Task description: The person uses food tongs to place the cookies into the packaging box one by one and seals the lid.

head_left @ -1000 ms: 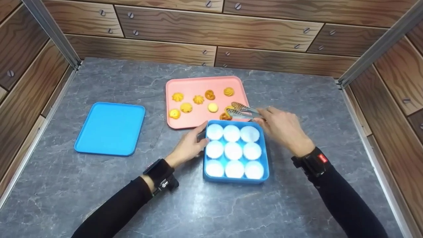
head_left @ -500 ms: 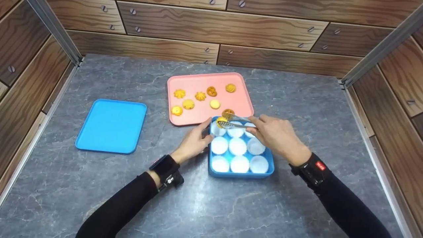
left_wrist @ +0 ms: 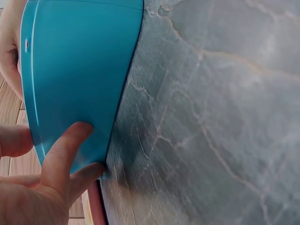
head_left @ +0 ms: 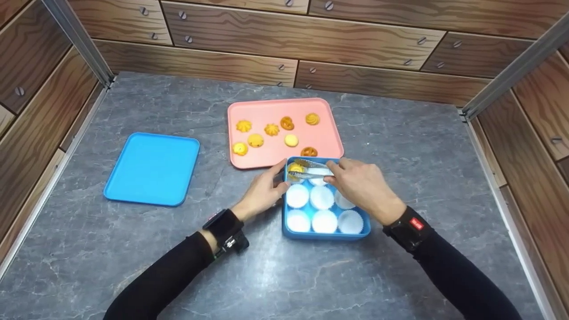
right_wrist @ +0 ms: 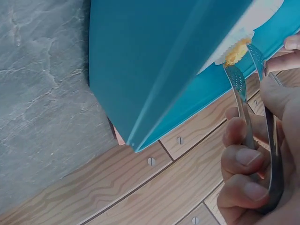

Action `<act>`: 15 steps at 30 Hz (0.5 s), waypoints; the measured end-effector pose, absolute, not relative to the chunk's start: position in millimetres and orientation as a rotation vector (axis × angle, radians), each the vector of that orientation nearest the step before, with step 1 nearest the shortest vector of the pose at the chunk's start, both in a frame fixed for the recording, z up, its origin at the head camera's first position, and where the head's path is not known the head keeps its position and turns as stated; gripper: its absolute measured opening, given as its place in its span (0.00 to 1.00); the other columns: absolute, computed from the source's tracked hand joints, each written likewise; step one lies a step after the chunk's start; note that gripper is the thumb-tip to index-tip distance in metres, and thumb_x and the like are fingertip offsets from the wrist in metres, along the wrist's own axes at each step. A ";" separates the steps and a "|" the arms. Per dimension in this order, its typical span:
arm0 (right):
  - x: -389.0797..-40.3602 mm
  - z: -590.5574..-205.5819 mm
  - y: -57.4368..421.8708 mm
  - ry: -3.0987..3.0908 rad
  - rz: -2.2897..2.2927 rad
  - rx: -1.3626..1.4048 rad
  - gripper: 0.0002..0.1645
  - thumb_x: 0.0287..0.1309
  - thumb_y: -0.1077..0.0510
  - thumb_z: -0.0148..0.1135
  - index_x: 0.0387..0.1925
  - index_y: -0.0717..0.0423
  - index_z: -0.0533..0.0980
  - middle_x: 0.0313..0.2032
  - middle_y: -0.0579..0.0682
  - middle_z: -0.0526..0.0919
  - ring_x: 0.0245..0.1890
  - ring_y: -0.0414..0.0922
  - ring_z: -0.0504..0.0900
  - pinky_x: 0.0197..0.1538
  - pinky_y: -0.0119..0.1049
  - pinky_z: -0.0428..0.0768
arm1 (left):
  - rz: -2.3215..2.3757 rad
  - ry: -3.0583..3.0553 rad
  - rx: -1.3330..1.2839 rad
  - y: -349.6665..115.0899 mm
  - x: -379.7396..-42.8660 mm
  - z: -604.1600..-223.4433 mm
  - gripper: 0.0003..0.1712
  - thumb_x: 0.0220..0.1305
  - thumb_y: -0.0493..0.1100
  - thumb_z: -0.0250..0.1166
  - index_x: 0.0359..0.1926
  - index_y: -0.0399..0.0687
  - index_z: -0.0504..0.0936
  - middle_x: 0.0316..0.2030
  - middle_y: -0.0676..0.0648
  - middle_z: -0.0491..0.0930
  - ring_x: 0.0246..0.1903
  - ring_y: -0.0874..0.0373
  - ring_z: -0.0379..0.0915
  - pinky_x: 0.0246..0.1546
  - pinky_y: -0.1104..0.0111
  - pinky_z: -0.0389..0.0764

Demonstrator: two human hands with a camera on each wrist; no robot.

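Observation:
My right hand [head_left: 362, 184] grips small metal tongs [right_wrist: 246, 93], held between thumb and curled fingers. Their perforated tips stand on either side of a yellow cookie [right_wrist: 237, 52], which sits in a white paper cup at the far left corner of the blue box [head_left: 326, 236]. Several more white cups [head_left: 322, 198] line the box; my right hand partly covers some. My left hand [head_left: 260, 193] braces the box's left side: two fingers press flat on the outer wall, and the thumb is right at the rim in the left wrist view.
Behind the box lies a pink tray [head_left: 262, 109] with several cookies, among them a pretzel-shaped one [head_left: 287, 123]. A flat blue lid or tray [head_left: 151, 169] lies at the left. Wood-patterned walls [head_left: 302, 33] enclose the grey marbled table [head_left: 231, 284].
The tongs have picked the yellow cookie off the pink tray's near right corner and carried it left and nearer into the box's far left cup. My left hand stays at the box.

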State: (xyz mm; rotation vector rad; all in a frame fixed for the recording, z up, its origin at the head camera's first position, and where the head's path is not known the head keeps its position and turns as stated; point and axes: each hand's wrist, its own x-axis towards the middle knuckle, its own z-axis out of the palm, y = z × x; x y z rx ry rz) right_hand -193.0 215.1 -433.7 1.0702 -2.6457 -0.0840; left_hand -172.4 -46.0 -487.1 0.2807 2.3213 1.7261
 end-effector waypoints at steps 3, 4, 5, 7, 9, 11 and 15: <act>-193.3 -435.3 214.0 -2.639 -0.101 1.068 0.21 0.70 0.45 0.66 0.48 0.60 0.81 0.28 0.53 0.79 0.20 0.46 0.75 0.15 0.39 0.75 | 1.725 2.320 0.280 -45.6 -172.4 -487.7 0.40 0.75 0.38 0.60 0.81 0.43 0.54 0.76 0.36 0.62 0.54 0.47 0.81 0.35 0.57 0.90; -193.3 -435.7 213.6 -2.641 -0.101 1.068 0.21 0.70 0.45 0.66 0.48 0.60 0.81 0.28 0.53 0.80 0.21 0.46 0.75 0.15 0.39 0.75 | 1.722 2.322 0.280 -45.5 -172.4 -487.8 0.40 0.75 0.38 0.60 0.81 0.43 0.54 0.76 0.36 0.62 0.54 0.46 0.81 0.36 0.59 0.90; -193.4 -435.9 213.1 -2.645 -0.102 1.067 0.21 0.70 0.45 0.66 0.48 0.60 0.81 0.29 0.54 0.80 0.21 0.47 0.76 0.16 0.39 0.76 | 1.724 2.320 0.280 -45.5 -172.3 -487.8 0.40 0.75 0.38 0.60 0.81 0.43 0.54 0.76 0.36 0.62 0.55 0.45 0.80 0.37 0.60 0.90; -193.6 -436.0 212.1 -2.660 -0.098 1.063 0.22 0.70 0.45 0.66 0.49 0.61 0.82 0.30 0.54 0.81 0.22 0.47 0.77 0.17 0.39 0.77 | 1.722 2.324 0.284 -45.6 -172.6 -488.1 0.40 0.74 0.38 0.60 0.81 0.43 0.54 0.76 0.36 0.62 0.59 0.45 0.78 0.42 0.63 0.90; -193.7 -436.0 211.3 -2.681 -0.096 1.054 0.24 0.70 0.44 0.66 0.52 0.61 0.82 0.32 0.55 0.83 0.24 0.48 0.80 0.18 0.39 0.80 | 1.722 2.326 0.289 -45.8 -172.6 -488.0 0.40 0.74 0.38 0.61 0.81 0.42 0.54 0.76 0.35 0.62 0.62 0.44 0.77 0.46 0.65 0.89; -193.7 -435.9 210.6 -2.707 -0.100 1.042 0.27 0.71 0.44 0.65 0.56 0.61 0.82 0.35 0.56 0.85 0.27 0.49 0.82 0.21 0.41 0.83 | 1.716 2.332 0.292 -45.8 -172.6 -487.9 0.40 0.74 0.38 0.61 0.81 0.43 0.54 0.76 0.36 0.61 0.64 0.44 0.74 0.50 0.66 0.88; -194.1 -436.0 210.1 -2.746 -0.124 1.027 0.31 0.72 0.42 0.62 0.62 0.61 0.80 0.39 0.58 0.87 0.31 0.51 0.85 0.24 0.44 0.86 | 1.705 2.341 0.298 -46.2 -173.2 -488.8 0.41 0.74 0.38 0.61 0.81 0.42 0.54 0.76 0.35 0.62 0.64 0.43 0.74 0.51 0.66 0.87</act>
